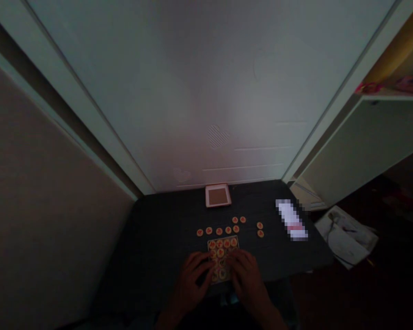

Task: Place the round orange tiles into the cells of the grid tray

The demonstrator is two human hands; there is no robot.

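Note:
A shallow square tray [223,280] lies near the front edge of the dark table, with rows of round xiangqi-like pieces in it, most with red marks. My left hand [192,278] is at the tray's left side, its fingers and thumb curled in on that edge. Over the right column my right hand [247,273] bends its fingers down, the tips close together; what they hold, if anything, is hidden. Beyond the tray, several loose round pieces [219,231] lie in an uneven row, and two more pieces [260,229] sit farther right.
A small open box lid [218,196] with a pale rim stands at the back against the white panel [220,91]. A blurred-out, phone-like object [292,220] lies on the right of the table [165,238]. Papers [347,236] are lower right, beyond the edge.

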